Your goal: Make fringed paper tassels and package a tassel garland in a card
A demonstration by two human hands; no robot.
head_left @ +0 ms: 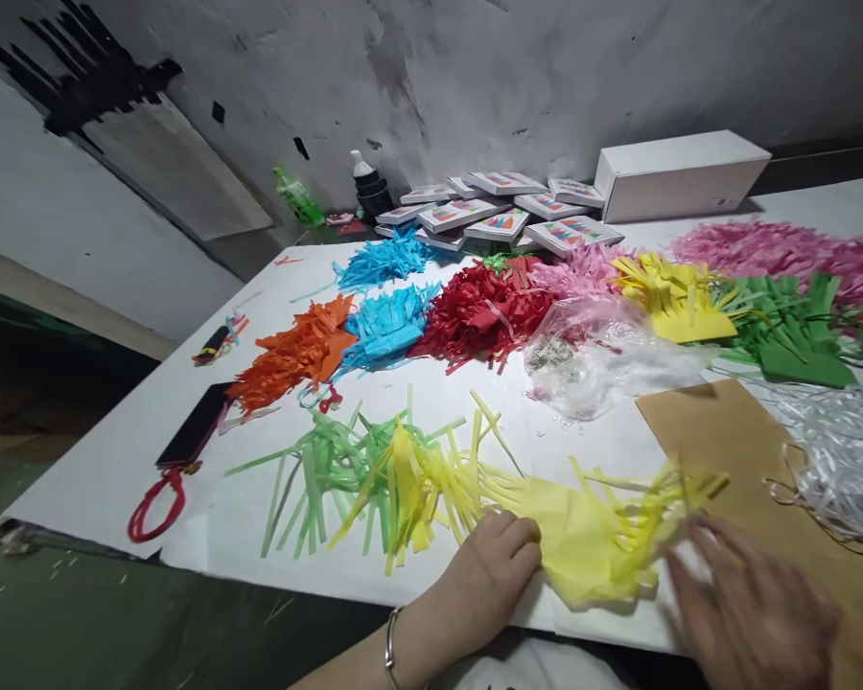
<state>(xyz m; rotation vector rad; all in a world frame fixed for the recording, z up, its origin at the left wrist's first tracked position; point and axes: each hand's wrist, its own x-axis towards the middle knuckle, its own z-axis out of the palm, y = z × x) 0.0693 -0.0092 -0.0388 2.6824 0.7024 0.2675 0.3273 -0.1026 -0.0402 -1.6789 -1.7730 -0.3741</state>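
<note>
A yellow tissue paper sheet (582,527) with fringed ends lies at the front of the table. My left hand (490,565), with a silver bracelet at the wrist, has its fingers curled onto the left part of this sheet. Beside the fringe at the right end is my right hand (752,604), smeared by motion, so its grip is unclear. A yellow fringe bunch (411,489) spreads just left of my left hand. Partly beneath it lies a pale green fringe bunch (331,479).
Orange (298,350), blue (388,326) and red fringe piles (485,311) line the middle. Right of them are a clear plastic bag (596,359), brown paper (719,431) and white string (845,470). A phone (196,426) lies left. Flat boxes (500,225) and a white box (683,177) stand behind.
</note>
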